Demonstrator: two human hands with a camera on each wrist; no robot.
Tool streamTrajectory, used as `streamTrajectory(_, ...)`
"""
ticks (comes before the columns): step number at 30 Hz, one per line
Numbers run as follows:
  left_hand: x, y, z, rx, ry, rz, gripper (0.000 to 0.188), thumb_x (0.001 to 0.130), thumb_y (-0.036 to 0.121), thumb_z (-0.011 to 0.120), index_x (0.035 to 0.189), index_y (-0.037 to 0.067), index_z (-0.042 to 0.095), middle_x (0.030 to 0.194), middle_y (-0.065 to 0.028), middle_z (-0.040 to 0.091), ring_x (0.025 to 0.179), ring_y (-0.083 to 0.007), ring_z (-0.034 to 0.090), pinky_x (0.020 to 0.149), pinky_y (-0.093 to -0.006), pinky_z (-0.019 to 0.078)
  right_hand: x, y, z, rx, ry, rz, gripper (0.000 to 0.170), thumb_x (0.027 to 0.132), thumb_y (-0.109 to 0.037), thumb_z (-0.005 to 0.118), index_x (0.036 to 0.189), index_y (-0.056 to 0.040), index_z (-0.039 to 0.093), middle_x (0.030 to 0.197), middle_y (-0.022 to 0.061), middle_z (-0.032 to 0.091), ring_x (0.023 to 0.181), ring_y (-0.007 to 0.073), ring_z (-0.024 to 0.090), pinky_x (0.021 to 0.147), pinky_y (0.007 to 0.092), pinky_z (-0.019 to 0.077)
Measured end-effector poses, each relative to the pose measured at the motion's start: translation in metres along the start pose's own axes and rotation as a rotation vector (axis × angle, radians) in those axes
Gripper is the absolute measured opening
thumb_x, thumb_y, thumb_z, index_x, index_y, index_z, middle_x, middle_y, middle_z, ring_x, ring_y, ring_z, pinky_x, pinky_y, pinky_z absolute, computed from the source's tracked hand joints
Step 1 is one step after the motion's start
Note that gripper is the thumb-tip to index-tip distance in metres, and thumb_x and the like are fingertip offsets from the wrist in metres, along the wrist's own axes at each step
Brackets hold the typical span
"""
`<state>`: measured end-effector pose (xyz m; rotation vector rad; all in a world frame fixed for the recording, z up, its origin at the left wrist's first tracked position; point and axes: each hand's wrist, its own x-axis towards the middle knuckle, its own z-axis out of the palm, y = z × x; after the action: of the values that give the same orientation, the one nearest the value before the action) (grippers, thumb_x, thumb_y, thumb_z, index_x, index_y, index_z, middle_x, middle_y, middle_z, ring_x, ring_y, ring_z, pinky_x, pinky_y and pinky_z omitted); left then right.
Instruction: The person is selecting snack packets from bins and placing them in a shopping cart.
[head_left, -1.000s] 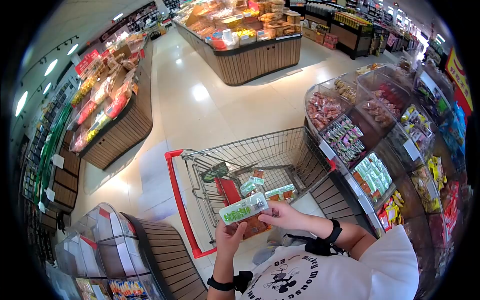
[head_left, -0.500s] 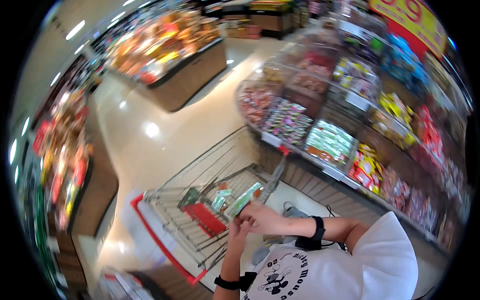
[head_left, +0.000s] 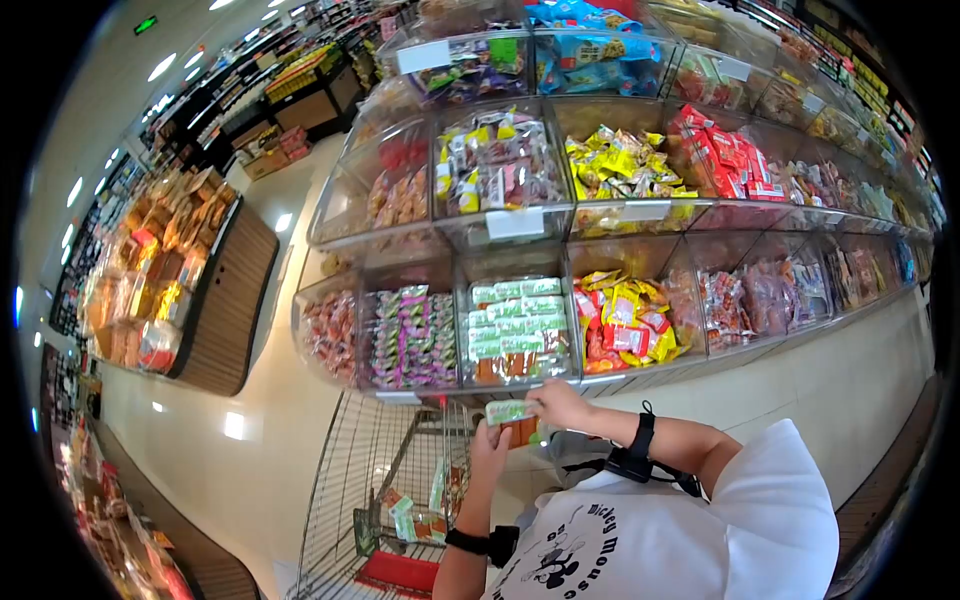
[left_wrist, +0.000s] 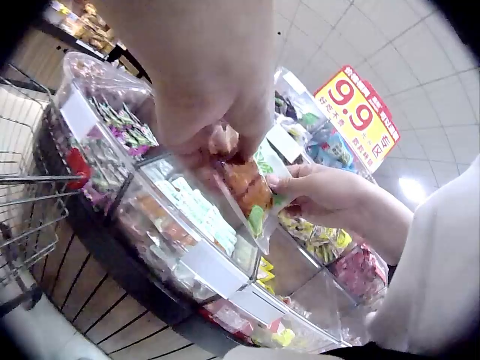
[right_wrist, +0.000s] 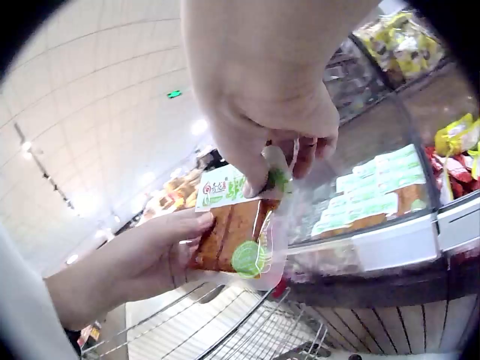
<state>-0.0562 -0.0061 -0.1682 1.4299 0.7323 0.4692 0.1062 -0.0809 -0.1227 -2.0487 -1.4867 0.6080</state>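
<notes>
Both hands hold one clear packet (head_left: 522, 430) with a white-and-green label and brown food inside, at the front of a snack display. The left hand (head_left: 488, 452) grips its left end; in the right wrist view the left thumb lies on the brown part of the packet (right_wrist: 225, 238). The right hand (head_left: 562, 405) pinches its upper right edge, thumb on the label (right_wrist: 223, 187). Beyond the hands, a bin holds rows of similar green-and-white packets (head_left: 517, 318). In the left wrist view the left hand (left_wrist: 214, 105) covers part of the packet (left_wrist: 249, 189).
A wire shopping cart (head_left: 335, 500) with a red child-seat flap (head_left: 398, 573) and several packets (head_left: 415, 520) stands at the lower left, against the display. Clear bins of bagged snacks (head_left: 630, 325) curve off to the right. Another stand (head_left: 225, 310) is at the left, across the floor.
The head view has swung right, so the display bins now lie straight ahead and the cart sits lower left. Both hands have kept hold of the packet, which now lies close to the bins' front edge.
</notes>
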Motion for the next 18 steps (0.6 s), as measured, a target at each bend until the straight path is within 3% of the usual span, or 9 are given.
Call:
streamTrajectory(1,0.020,0.001,0.009,0.003,-0.026,-0.009,0.023,0.078,0.004,0.047,0.099,0.001,0.039,0.097,-0.0100,0.050,0.086,-0.0142,0.051,0.060,-0.0243,0.0464,0.012,0.020,-0.004,-0.050,0.109,-0.016,0.017,0.065,-0.020,0.058,0.073,-0.0060,0.058,0.065,0.0136,0.053,0.071,0.0287,0.050,0.063,0.0369,0.0396)
streamTrajectory(2,0.039,0.002,0.020,-0.078,-0.006,-0.044,0.015,0.075,0.003,0.050,0.089,0.002,0.045,0.089,-0.0093,0.054,0.075,-0.0117,0.054,0.058,-0.0240,0.0449,0.023,0.040,-0.009,-0.079,0.182,-0.002,0.016,0.065,-0.021,0.057,0.072,-0.0071,0.058,0.065,0.0129,0.054,0.071,0.0281,0.050,0.063,0.0384,0.0384)
streamTrajectory(6,0.109,-0.014,0.047,0.517,0.067,0.209,0.013,0.068,0.007,0.058,0.078,0.003,0.050,0.064,-0.0062,0.056,0.059,-0.0139,0.055,0.054,-0.0254,0.0437,0.071,0.105,-0.020,-0.127,0.298,0.069,0.014,0.064,-0.021,0.056,0.071,-0.0095,0.058,0.065,0.0103,0.055,0.070,0.0265,0.050,0.063,0.0388,0.0362)
streamTrajectory(9,0.149,-0.038,0.056,0.648,0.007,0.168,0.014,0.066,0.009,0.059,0.077,0.004,0.053,0.067,-0.0065,0.057,0.059,-0.0159,0.055,0.055,-0.0260,0.0435,0.096,0.130,-0.029,-0.275,0.183,0.015,0.014,0.066,-0.020,0.055,0.072,-0.0079,0.058,0.064,0.0109,0.054,0.071,0.0284,0.050,0.063,0.0384,0.0374)
streamTrajectory(13,0.162,-0.053,0.057,0.809,-0.065,0.158,0.010,0.065,0.016,0.060,0.069,0.007,0.057,0.061,-0.0071,0.057,0.058,-0.0201,0.055,0.053,-0.0294,0.0431,0.108,0.141,-0.019,-0.530,-0.087,0.034,0.011,0.064,-0.016,0.051,0.071,-0.0108,0.058,0.064,0.0089,0.055,0.071,0.0239,0.051,0.068,0.0365,0.0342)
streamTrajectory(15,0.165,-0.075,0.055,0.913,-0.142,0.100,0.011,0.065,0.019,0.059,0.068,0.008,0.059,0.060,-0.0070,0.056,0.058,-0.0209,0.055,0.053,-0.0315,0.0419,0.105,0.137,-0.006,-0.725,-0.161,0.072,0.015,0.064,-0.013,0.047,0.071,-0.0096,0.060,0.068,0.0077,0.056,0.073,0.0219,0.051,0.072,0.0346,0.0323)
streamTrajectory(18,0.169,-0.080,0.059,1.058,-0.175,0.065,0.014,0.066,0.024,0.058,0.069,0.011,0.060,0.061,-0.0069,0.057,0.060,-0.0218,0.055,0.054,-0.0349,0.0397,0.103,0.140,0.004,-0.740,-0.194,0.039,0.014,0.064,-0.014,0.048,0.066,-0.0101,0.061,0.071,0.0038,0.057,0.083,0.0190,0.048,0.074,0.0333,0.0303)
